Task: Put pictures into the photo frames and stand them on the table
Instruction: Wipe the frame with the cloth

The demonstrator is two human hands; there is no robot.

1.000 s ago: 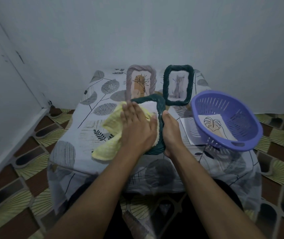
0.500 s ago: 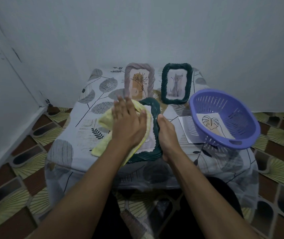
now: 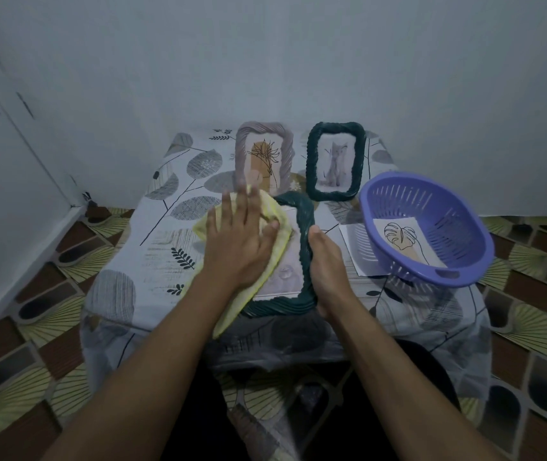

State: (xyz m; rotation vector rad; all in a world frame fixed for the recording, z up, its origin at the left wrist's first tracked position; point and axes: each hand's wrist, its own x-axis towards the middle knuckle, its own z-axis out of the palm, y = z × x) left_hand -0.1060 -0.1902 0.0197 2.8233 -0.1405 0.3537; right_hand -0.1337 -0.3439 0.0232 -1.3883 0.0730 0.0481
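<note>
Flat green frame (image 3: 303, 234) is found lying flat on the table (image 3: 165, 257), near the front edge, between the two hands. Its right rail is gripped by the right hand (image 3: 327, 264), thumb laid over the top. The left hand (image 3: 242, 241) is spread with straight fingers and pressed on a yellow cloth (image 3: 232, 311), which is draped over the frame's left part. Right of the right hand, a purple basket (image 3: 458, 227) is noted, with a leaf picture (image 3: 398, 236) inside and a white sheet (image 3: 353, 247) beneath. Beyond the hands, a pale frame (image 3: 242, 154) and a cat frame (image 3: 312, 161) are stood upright by the wall.
</note>
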